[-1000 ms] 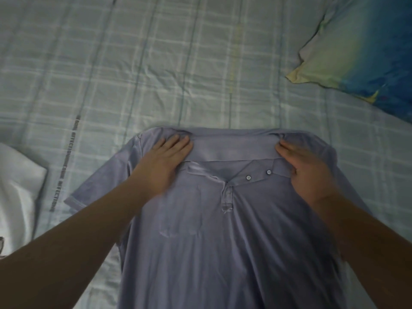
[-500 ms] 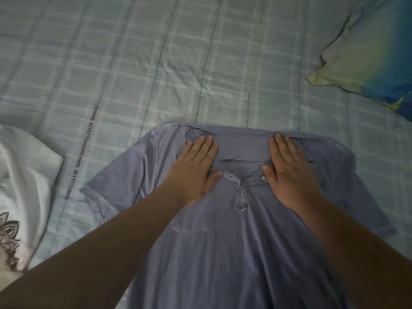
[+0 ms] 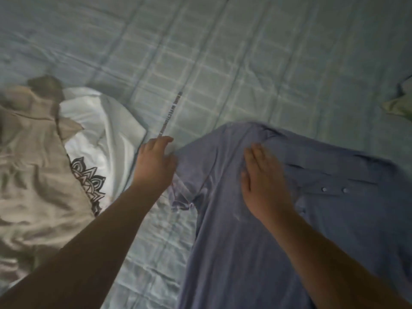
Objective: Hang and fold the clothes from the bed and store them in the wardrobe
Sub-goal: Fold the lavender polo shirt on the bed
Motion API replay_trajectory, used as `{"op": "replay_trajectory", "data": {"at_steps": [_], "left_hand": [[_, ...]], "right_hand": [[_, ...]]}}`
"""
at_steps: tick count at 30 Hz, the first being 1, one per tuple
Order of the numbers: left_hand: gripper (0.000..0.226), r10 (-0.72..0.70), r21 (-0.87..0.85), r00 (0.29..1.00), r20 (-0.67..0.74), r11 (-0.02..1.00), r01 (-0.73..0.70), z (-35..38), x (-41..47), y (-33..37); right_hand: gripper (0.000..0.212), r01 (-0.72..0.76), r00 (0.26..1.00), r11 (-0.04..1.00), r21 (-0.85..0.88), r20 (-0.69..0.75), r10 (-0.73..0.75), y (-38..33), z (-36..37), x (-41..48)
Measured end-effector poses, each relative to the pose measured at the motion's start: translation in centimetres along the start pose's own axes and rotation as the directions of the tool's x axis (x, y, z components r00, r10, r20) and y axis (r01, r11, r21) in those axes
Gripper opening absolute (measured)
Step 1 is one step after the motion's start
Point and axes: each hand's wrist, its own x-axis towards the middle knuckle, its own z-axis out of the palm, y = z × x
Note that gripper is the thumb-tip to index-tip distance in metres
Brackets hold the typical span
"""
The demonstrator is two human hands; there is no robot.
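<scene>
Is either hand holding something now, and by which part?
The left hand grips the shirt at its sleeve edge; the right hand presses flat on it beside the collar.

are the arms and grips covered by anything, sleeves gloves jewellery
No. The left forearm and right forearm are bare to the frame edge, no sleeve or cuff in view. The left grip and right grip are bare hands: no gloves, rings, watch or wristband visible in this dim picture.

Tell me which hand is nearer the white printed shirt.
Left. The left hand is just beside the white printed shirt; the right hand lies on the blue polo, farther away.
</scene>
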Motion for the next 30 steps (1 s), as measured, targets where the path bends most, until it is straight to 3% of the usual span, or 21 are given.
{"op": "replay_trajectory", "data": {"at_steps": [2, 7, 11, 13, 17, 21, 26, 28, 30], "left_hand": [[0.040, -0.068, -0.062, 0.994, 0.084, 0.995, 0.073, -0.8, 0.1, -1.5], [0.078, 0.193, 0.064, 0.913, 0.361, 0.971, -0.230, -0.9, 0.3, -3.2], [0.037, 0.299, 0.019, 0.928, 0.222, 0.950, -0.311, -0.4, 1.4, -3.7], [0.017, 0.251, -0.077, 0.957, 0.146, 0.967, -0.242, -0.6, 2.0, -3.7], [0.016, -0.066, -0.236, 0.998, 0.016, 0.969, 0.068, -1.0, 3.5, -4.6], [0.028, -0.159, -0.335, 0.980, 0.120, 0.923, 0.191, -1.5, 4.5, -6.0], [0.020, -0.322, -0.560, 0.910, 0.261, 0.718, 0.414, -1.5, 4.5, -6.9], [0.021, -0.339, -0.497, 0.920, 0.197, 0.774, 0.392, -1.6, 4.0, -6.5], [0.024, -0.321, -0.304, 0.947, 0.021, 0.900, 0.312, -1.8, 2.6, -5.6]], "right_hand": [[0.056, 0.033, 0.998, 0.999, 0.009, 0.044, -0.033, -3.2, 1.3, 0.6], [0.060, -0.004, 0.994, 1.000, 0.002, 0.110, 0.004, -6.5, 3.8, 1.4], [0.062, -0.042, 0.991, 0.999, -0.006, 0.123, 0.043, -6.7, 4.4, 1.2], [0.063, -0.067, 0.993, 0.998, 0.008, 0.099, 0.066, -6.9, 4.2, 1.3], [0.063, -0.132, 0.991, 0.989, 0.067, 0.017, 0.131, -7.7, 3.6, 1.9], [0.063, -0.129, 0.991, 0.990, 0.049, 0.045, 0.127, -8.6, 4.2, 3.0], [0.062, -0.105, 0.990, 0.990, -0.092, 0.082, 0.113, -9.8, 6.6, 3.4], [0.063, -0.123, 0.990, 0.985, -0.125, 0.057, 0.131, -9.8, 7.4, 3.3], [0.063, -0.139, 0.989, 0.981, -0.138, 0.031, 0.144, -9.7, 8.0, 3.3]]}}
